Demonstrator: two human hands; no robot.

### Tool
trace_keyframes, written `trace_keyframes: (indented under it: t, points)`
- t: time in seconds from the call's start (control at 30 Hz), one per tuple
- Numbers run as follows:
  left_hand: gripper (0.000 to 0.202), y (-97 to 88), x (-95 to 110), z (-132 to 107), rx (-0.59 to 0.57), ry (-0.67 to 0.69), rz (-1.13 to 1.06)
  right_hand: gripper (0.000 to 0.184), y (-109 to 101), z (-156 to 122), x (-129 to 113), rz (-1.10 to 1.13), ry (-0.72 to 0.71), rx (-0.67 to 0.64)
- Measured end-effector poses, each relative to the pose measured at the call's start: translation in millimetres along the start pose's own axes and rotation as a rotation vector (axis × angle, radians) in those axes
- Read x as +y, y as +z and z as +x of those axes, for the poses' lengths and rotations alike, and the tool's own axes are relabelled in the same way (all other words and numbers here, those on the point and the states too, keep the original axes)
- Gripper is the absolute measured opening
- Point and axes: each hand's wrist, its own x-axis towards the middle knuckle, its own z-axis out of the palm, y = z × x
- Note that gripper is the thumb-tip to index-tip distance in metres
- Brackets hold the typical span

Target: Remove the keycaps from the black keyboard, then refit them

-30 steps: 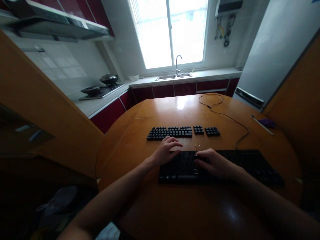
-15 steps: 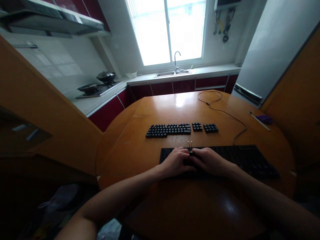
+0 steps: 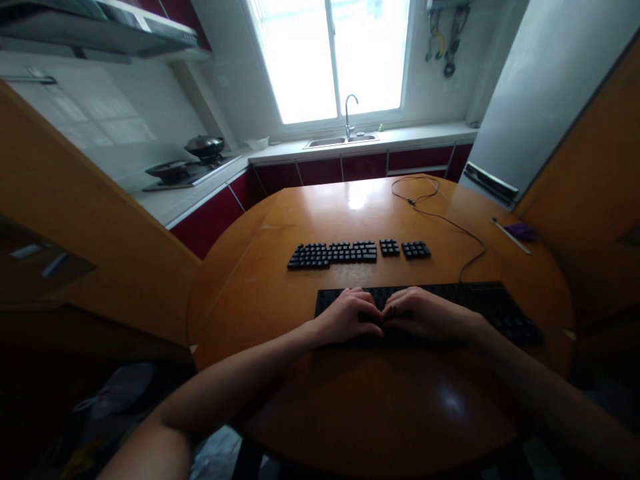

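A black keyboard point(image 3: 500, 308) lies near the front of the round wooden table, partly hidden under my hands. My left hand point(image 3: 350, 315) is over its left part, with fingers curled and thumb toward the right hand. My right hand point(image 3: 425, 312) meets it there, fingers pinched together. A small metallic bit shows at the right fingers, likely part of the wire keycap puller; most of it is hidden. What the left fingertips hold cannot be made out. Behind the keyboard, loose black keycaps point(image 3: 333, 255) lie in neat rows, with two smaller keycap groups point(image 3: 416, 250) to their right.
The keyboard's cable point(image 3: 450, 225) runs across the wooden table point(image 3: 250, 293) to a loop at the far edge. A pale stick point(image 3: 510, 237) and a purple cloth-like thing point(image 3: 523, 231) lie at the right. Beyond are a sink point(image 3: 327, 141), a stove with pans and a fridge.
The two wire prongs that stuck up between my hands no longer show there. My fingers have drawn in over the keyboard, and the view has shifted slightly.
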Motion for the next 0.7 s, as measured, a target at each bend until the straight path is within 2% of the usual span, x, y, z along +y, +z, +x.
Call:
trace_keyframes:
  t: [0.2,0.7]
  points:
    - [0.033,-2.7,0,1,-0.019,0.017,0.003,0.014,11,8,4,-0.061,0.090,0.118]
    - [0.024,-0.4,3,2,0.004,0.021,0.041,0.013,25,12,7,-0.052,0.139,0.231]
